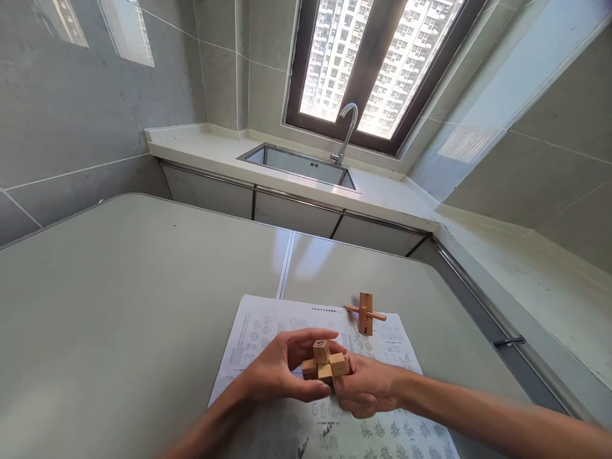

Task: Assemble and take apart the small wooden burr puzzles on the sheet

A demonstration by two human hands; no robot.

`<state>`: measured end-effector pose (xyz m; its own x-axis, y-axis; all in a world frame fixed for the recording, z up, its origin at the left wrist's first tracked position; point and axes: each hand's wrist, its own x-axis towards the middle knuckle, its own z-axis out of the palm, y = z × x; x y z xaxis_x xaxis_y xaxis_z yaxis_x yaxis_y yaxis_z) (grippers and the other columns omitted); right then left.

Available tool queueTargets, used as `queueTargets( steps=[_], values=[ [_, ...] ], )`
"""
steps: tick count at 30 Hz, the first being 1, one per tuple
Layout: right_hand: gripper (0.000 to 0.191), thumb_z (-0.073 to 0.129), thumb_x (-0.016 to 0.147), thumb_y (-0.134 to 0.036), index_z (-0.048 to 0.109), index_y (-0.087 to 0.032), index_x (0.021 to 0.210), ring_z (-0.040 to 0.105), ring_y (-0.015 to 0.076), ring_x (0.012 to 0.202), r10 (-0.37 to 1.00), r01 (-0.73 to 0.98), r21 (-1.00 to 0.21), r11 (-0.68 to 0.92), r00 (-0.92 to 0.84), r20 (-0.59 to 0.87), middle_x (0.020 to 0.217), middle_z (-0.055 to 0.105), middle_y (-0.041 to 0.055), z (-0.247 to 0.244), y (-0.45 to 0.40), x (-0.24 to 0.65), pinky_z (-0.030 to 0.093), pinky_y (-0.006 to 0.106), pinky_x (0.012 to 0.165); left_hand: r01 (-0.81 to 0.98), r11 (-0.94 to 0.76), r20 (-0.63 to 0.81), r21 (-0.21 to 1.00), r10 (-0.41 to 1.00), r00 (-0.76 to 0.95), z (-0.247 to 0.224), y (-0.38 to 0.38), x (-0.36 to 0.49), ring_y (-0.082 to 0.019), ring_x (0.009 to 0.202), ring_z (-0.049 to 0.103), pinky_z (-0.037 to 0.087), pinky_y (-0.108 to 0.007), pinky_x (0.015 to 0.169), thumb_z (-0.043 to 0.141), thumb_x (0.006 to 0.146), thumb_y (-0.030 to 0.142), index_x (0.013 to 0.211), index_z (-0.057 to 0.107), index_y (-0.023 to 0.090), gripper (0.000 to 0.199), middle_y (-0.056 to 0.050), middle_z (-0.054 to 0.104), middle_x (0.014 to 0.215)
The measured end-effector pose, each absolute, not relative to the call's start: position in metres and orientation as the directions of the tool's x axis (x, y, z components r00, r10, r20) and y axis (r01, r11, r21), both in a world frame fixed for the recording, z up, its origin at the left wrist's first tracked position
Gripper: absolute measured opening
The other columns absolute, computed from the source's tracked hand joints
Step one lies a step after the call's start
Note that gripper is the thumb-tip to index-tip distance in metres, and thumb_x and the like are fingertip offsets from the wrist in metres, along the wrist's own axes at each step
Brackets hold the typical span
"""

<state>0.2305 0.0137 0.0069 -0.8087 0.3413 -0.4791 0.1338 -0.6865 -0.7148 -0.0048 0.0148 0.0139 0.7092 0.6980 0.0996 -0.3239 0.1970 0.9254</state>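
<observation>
A wooden burr puzzle [324, 366] of interlocking pale blocks is held up between both hands, with a dark mark on its top block. My left hand [282, 366] curves around its left side, thumb below and fingers behind. From the right, my right hand [366, 382] grips it with the fingers curled in. Beneath the hands lies a printed instruction sheet [268, 325] with rows of small diagrams. Beyond the hands, on the sheet's far right part, lie loose wooden pieces: an upright flat strip [366, 325] and a thin stick [377, 316] across it.
The pale table [143, 306] has a seam running away from me. Behind it are a counter [191, 143] with a sink [296, 167] and a chrome faucet [350, 131], below a window [373, 70]. Another counter ledge [516, 274] runs along the right.
</observation>
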Motion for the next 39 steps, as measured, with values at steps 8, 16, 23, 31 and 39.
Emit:
queueTargets(
  steps=[8, 16, 23, 31, 39],
  values=[
    [0.025, 0.077, 0.091, -0.04, 0.068, -0.018, 0.094, 0.025, 0.0054, 0.04, 0.658, 0.138, -0.922, -0.361, -0.664, -0.357, 0.047, 0.037, -0.0144, 0.029, 0.016, 0.233, 0.019, 0.022, 0.042, -0.147, -0.033, 0.106, 0.989, 0.843, 0.528, 0.017, 0.011, -0.001, -0.036, 0.136, 0.063, 0.046, -0.052, 0.122, 0.085, 0.072, 0.014, 0.146, 0.062, 0.02, 0.077, -0.016, 0.07, 0.143],
    [0.029, 0.078, 0.09, -0.043, 0.071, -0.015, 0.097, 0.045, 0.0061, 0.047, 0.718, 0.176, -0.954, -0.243, -0.629, -0.299, 0.064, 0.061, -0.0057, 0.044, 0.017, 0.232, 0.026, 0.022, 0.045, -0.075, -0.194, 0.207, 0.978, 0.871, 0.446, 0.017, 0.005, 0.005, -0.035, 0.14, 0.061, 0.047, -0.05, 0.123, 0.085, 0.075, 0.016, 0.148, 0.06, 0.022, 0.077, -0.015, 0.068, 0.146],
    [0.04, 0.074, 0.092, -0.054, 0.059, -0.018, 0.103, 0.068, 0.0118, 0.056, 0.701, 0.24, -0.954, -0.181, -0.648, -0.296, 0.09, 0.076, 0.003, 0.046, 0.021, 0.235, 0.03, 0.02, 0.044, 0.076, -0.278, 0.218, 0.958, 0.871, 0.44, 0.022, 0.005, 0.007, -0.034, 0.13, 0.069, 0.053, -0.044, 0.116, 0.083, 0.077, 0.019, 0.146, 0.061, 0.024, 0.072, -0.011, 0.071, 0.141],
    [0.013, 0.059, 0.107, -0.032, 0.061, -0.02, 0.11, 0.072, 0.0206, 0.072, 0.589, 0.574, -0.442, 0.69, -0.8, -0.119, 0.083, 0.078, 0.0032, 0.052, 0.047, 0.258, 0.044, 0.029, 0.067, 0.212, -0.384, 0.255, 0.898, 0.85, 0.461, 0.012, 0.005, 0.011, -0.032, 0.124, 0.072, 0.057, -0.041, 0.109, 0.079, 0.077, 0.019, 0.153, 0.055, 0.027, 0.08, -0.009, 0.07, 0.144],
    [0.027, 0.039, 0.116, -0.031, 0.06, -0.02, 0.102, 0.056, 0.0132, 0.058, 0.281, 0.276, 0.062, 0.959, -0.954, -0.101, 0.085, 0.074, 0.0012, 0.079, 0.071, 0.243, 0.025, 0.03, 0.054, 0.279, -0.363, 0.234, 0.889, 0.884, 0.404, 0.011, 0.001, 0.013, -0.034, 0.144, 0.058, 0.052, -0.043, 0.115, 0.075, 0.081, 0.019, 0.166, 0.033, 0.029, 0.096, -0.011, 0.059, 0.157]
  ],
)
